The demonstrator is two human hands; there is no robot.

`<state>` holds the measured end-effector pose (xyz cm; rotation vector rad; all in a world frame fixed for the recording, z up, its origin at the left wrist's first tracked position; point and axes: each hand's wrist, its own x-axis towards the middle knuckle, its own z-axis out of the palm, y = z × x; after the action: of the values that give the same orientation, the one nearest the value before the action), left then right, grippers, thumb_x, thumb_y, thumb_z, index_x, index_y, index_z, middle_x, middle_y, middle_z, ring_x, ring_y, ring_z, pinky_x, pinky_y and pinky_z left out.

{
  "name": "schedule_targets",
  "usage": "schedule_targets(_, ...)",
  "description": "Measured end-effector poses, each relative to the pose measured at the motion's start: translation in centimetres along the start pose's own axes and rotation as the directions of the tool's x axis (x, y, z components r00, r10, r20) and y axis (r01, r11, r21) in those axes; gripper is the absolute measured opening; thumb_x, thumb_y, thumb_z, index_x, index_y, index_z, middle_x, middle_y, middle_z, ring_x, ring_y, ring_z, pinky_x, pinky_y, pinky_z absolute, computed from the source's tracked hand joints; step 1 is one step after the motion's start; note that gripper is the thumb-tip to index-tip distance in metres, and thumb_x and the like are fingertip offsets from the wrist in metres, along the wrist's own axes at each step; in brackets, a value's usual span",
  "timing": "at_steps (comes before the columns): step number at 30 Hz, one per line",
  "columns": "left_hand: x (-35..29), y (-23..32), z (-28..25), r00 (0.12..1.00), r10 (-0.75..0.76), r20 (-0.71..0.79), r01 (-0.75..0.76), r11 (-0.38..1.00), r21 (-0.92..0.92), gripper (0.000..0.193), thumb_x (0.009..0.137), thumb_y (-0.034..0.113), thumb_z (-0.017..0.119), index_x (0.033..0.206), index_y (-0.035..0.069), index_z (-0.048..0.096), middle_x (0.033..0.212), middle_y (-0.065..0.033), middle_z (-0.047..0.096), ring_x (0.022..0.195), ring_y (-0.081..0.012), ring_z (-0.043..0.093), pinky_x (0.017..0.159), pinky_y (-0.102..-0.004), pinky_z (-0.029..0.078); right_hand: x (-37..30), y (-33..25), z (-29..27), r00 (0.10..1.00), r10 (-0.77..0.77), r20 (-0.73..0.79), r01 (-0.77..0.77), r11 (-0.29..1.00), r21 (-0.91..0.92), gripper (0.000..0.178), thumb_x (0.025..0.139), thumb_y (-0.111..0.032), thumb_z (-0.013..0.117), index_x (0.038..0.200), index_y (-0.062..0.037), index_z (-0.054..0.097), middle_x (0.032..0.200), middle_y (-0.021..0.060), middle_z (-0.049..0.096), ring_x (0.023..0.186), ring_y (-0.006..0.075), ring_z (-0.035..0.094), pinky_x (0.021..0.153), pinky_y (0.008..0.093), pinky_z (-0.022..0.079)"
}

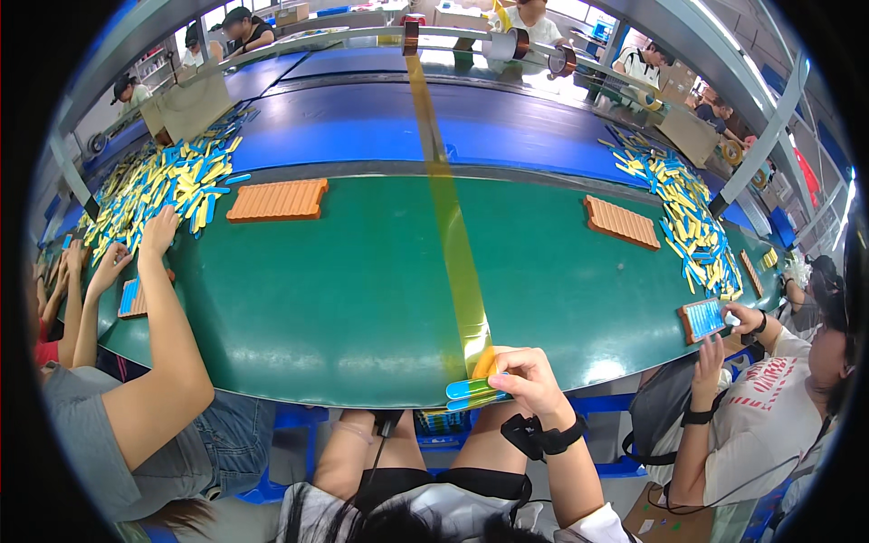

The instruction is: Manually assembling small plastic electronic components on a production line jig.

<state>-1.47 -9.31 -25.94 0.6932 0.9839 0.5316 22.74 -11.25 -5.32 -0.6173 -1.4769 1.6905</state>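
Near the front edge of the green table [317, 299], my right hand [529, 376] pinches a small orange-yellow piece [484, 364], whose exact kind I cannot make out. Just left of its thumb, blue strips with green edges [469, 389] lie at the table's rim; whether the hand holds them too I cannot tell. A long band of amber see-through tape [448, 231] runs from the far rail down to this spot. My left hand [357, 420] reaches to the table's front edge, with its fingers hidden beneath it.
Orange ribbed trays [277, 200] [623, 222] stand at left and right. Heaps of blue and yellow strips [172, 185] [697, 226] flank the table. Tape rolls [517, 43] hang on the far rail. Co-workers sit close on both sides; the left one's arm [167, 308] extends over the table.
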Motion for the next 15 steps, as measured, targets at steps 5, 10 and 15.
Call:
schedule_targets(5,-0.7,-3.8,1.1,0.999,0.0,-0.038,-0.001,1.0,-0.012,0.054,0.087,0.044,0.034,0.119,0.0,0.035,0.106,-0.0188,0.053,0.091,-0.0333,0.055,0.083,-0.0359,0.045,0.5,-0.1,0.8,1.0,-0.009,0.022,0.009,1.0,-0.007,0.014,0.076,-0.005,0.057,0.066,0.0034,0.053,0.075,0.0039,0.051,0.062,0.007,0.041,0.053,0.0198,0.03)
schedule_targets(10,-1.6,-8.8,0.6,1.0,-0.001,-0.031,0.0,1.0,-0.025,0.054,0.087,0.044,0.035,0.119,0.001,0.035,0.105,-0.0183,0.053,0.09,-0.0327,0.056,0.082,-0.0358,0.045,0.5,-0.6,0.7,0.998,-0.039,0.057,0.046,0.992,-0.117,0.013,0.076,-0.005,0.058,0.067,0.0032,0.054,0.073,0.0034,0.05,0.061,0.0069,0.041,0.052,0.0199,0.03)
schedule_targets(15,-8.2,-2.5,4.8,0.977,0.201,0.077,-0.2,0.714,0.671,0.03,0.09,0.025,0.04,0.104,0.0,0.051,0.085,-0.01,0.059,0.074,-0.0159,0.059,0.064,-0.0284,0.048,0.4,-0.8,1.0,1.0,0.008,0.023,-0.004,0.987,-0.161,0.011,0.077,-0.004,0.058,0.07,0.0035,0.055,0.074,0.0038,0.05,0.062,0.007,0.041,0.052,0.0197,0.03)
